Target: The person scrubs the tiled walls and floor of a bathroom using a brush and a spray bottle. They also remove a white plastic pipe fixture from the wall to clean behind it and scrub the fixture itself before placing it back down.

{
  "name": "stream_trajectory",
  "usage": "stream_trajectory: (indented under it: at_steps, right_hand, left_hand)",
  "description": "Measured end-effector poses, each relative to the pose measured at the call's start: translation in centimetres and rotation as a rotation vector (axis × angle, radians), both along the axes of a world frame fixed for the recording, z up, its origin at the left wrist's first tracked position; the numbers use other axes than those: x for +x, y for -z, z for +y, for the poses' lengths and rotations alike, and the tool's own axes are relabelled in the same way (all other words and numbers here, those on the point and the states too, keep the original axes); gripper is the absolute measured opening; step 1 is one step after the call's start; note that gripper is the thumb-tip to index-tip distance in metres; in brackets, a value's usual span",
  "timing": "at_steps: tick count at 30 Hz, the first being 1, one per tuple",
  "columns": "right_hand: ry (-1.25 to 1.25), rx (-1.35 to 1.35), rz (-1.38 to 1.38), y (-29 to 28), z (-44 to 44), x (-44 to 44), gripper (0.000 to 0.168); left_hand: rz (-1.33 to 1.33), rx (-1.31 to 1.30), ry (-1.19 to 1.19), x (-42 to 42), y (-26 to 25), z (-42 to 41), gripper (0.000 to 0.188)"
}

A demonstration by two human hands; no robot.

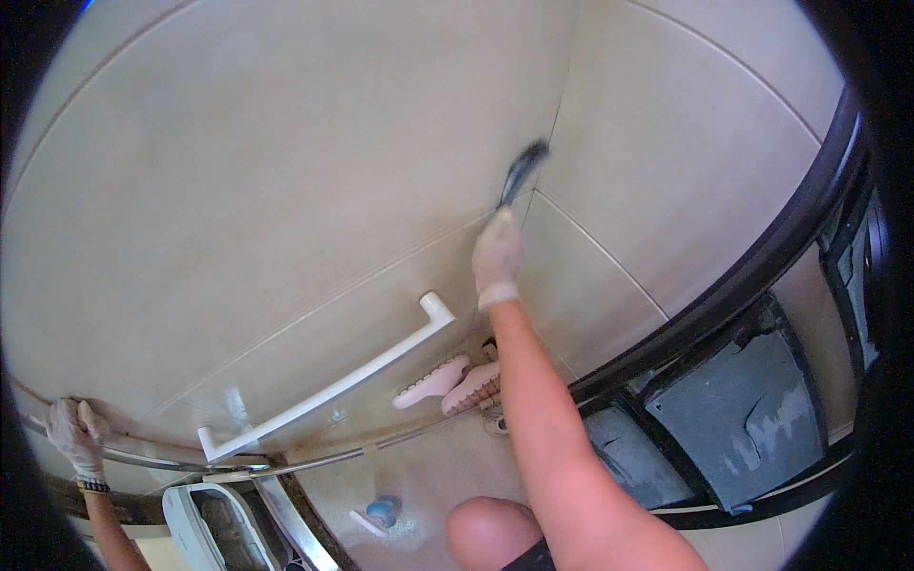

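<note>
My right hand (499,253), in a pale thin glove, grips the handle of a dark brush (525,168). The brush head is blurred and lies close to the inside corner of the beige tiled wall (300,164). At the far left, my left hand (75,432) is gloved too, with a beaded bracelet (93,487) at the wrist. It rests by the tiled wall at a curved metal rail (153,460), fingers bent; whether it grips the rail is unclear. Below my right hand, a white grab bar (332,385) is fixed to the wall.
Pink slippers (433,384) stand upright near the wall, behind a thin metal rail (321,460). A blue and white object (382,512) lies on the floor. A white plastic appliance or bin (207,528) stands lower left. Dark-framed grey panels (739,410) run along the right, beside my arm.
</note>
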State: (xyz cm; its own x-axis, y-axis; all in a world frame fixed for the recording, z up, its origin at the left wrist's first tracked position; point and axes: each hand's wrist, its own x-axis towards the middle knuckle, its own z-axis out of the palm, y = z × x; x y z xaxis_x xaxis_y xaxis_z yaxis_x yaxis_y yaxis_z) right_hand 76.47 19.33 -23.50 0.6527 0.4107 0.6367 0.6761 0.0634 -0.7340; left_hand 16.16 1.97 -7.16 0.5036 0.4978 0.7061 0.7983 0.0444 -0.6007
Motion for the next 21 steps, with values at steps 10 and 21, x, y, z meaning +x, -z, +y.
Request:
stream_trajectory:
  at_steps: [10,21]
  right_hand:
    - [0.005,0.158,-0.113,1.9,-0.5,0.5,0.043]
    - [0.005,-0.182,0.078,0.2,-1.3,-0.1,0.046]
  left_hand:
    - [-0.088,-0.035,-0.01,-0.5,1.0,0.3,0.018]
    - [-0.003,-0.06,-0.028,-0.1,0.1,-0.5,0.022]
